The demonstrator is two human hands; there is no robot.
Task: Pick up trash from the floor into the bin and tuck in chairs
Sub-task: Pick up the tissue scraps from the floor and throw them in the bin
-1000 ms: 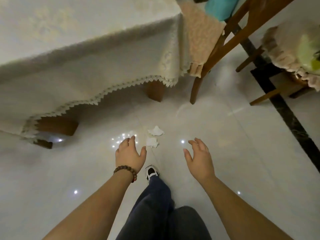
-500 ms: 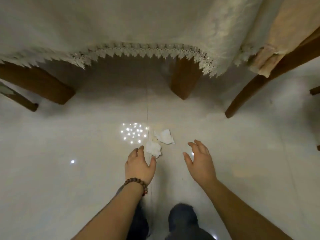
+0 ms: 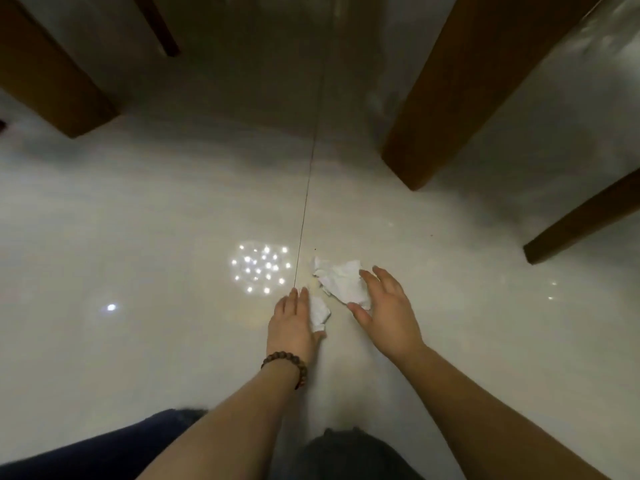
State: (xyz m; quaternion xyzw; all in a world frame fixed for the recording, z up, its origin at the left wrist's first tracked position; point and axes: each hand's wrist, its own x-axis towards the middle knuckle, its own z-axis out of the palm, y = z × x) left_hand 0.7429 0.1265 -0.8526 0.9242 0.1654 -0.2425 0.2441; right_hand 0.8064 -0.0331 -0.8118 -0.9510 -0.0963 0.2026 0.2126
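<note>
Two crumpled white tissues lie on the glossy pale floor. The small tissue (image 3: 319, 311) sits in the crook between the thumb and forefinger of my left hand (image 3: 294, 323), which presses down on the floor and pinches it. A larger tissue (image 3: 341, 280) lies just ahead and to the right. My right hand (image 3: 384, 306) cups it from the right, fingers and thumb spread on either side and touching its edge. No bin is in view.
A thick wooden table leg (image 3: 467, 81) stands ahead on the right and another table leg (image 3: 52, 64) ahead on the left. A slanted chair leg (image 3: 581, 216) is at the far right. My knees in dark trousers (image 3: 346, 455) are at the bottom edge.
I have bent lower, under the table edge. Both hands moved forward and down to the floor: the left reached the small tissue, and the right came around the larger one.
</note>
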